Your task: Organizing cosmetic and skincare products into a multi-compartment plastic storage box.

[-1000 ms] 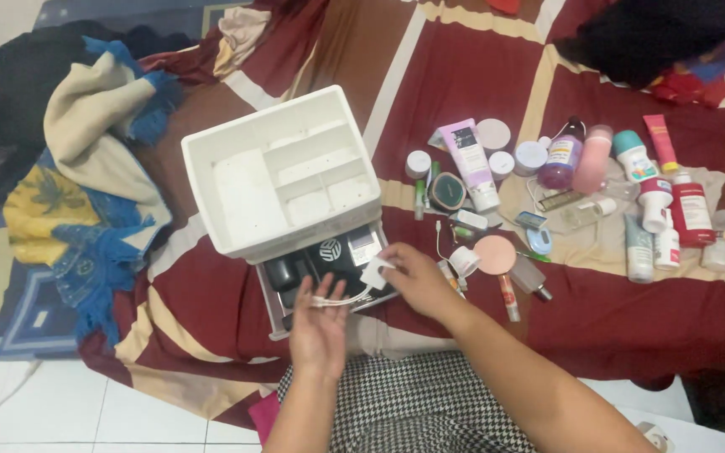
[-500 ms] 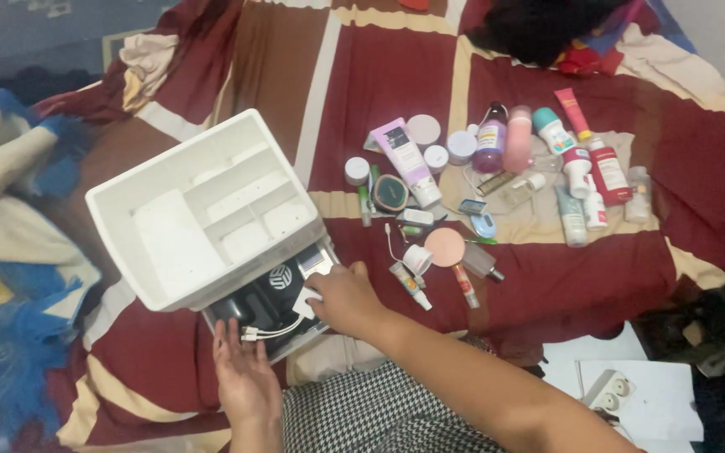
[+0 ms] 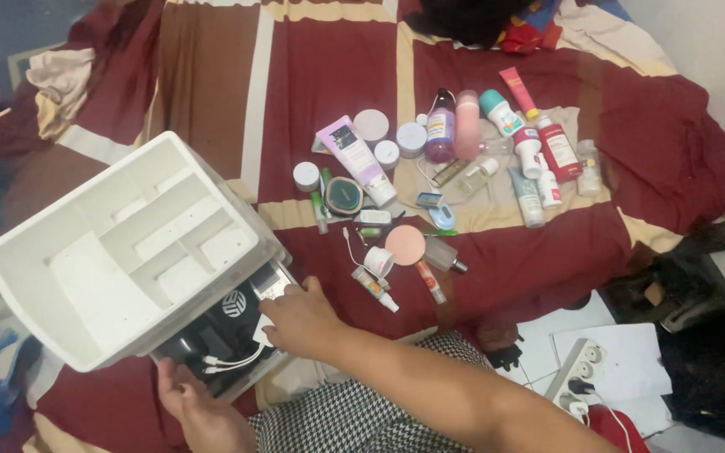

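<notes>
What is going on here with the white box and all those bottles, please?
A person kneels at a bed with a white organiser box. Its bottom drawer is pulled open; the right hand reaches into it and the left hand steadies its front. White cables lie inside. Cosmetics are spread over the maroon bedspread.

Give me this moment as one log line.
left hand: under drawer front | right hand: on drawer's edge | white organizer: compartments empty
</notes>
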